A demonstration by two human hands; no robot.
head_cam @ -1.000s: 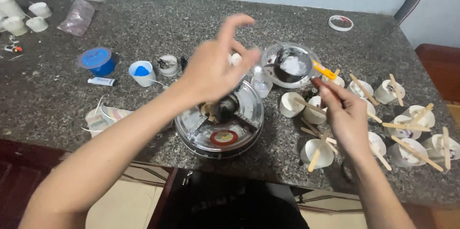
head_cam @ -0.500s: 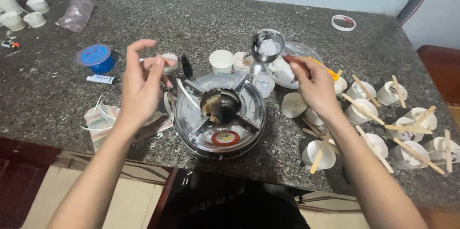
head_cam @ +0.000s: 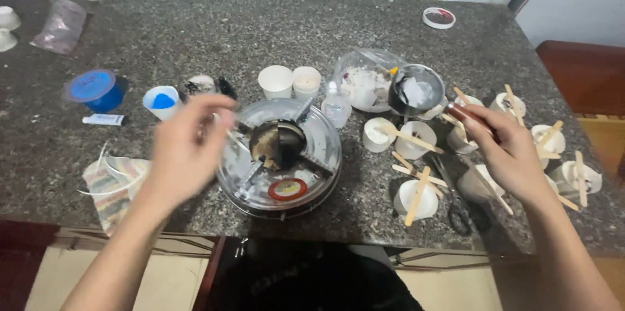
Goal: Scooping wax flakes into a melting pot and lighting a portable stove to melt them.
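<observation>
Both hands were busy: the right hand (head_cam: 511, 155) pinched the stiff handle of a small, spill-prone metal pot (head_cam: 416, 91) near the bench's (head_cam: 273, 24) right edge, while the left hand (head_cam: 185, 151) was blurred, its grip unreadable.

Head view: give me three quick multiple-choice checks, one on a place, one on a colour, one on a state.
1. Where is the stove?
A. Between the hands
B. Far left corner
C. On the floor

2. What colour is the lidded tub?
A. Red
B. Blue
C. Green

3. What is the right hand doing?
A. Lying flat and empty
B. Holding the handle of the small pot
C. Gripping scissors

Answers: 1 A, the stove sits between the left hand and the right; 2 B, tub and lid are blue; 3 B, its fingers close on the pot's handle.
</observation>
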